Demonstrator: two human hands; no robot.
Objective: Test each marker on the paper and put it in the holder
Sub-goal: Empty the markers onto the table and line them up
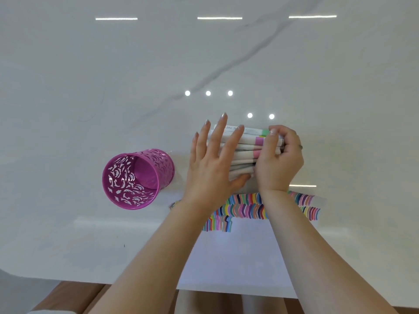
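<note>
Lying between both hands' fingers (229,141): markers (246,147)

Bright, even overhead light
Ceiling lamps glare as strips and dots on the glossy bench (317,75); wide-angle bending at edges, slight softness.

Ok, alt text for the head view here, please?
Both hands gather a bundle of white markers on a white marble table: the left hand lies flat across it, the right hand grips its capped ends. An empty purple cut-out holder stands to the left, and paper with coloured test strokes lies nearer the person.
</note>
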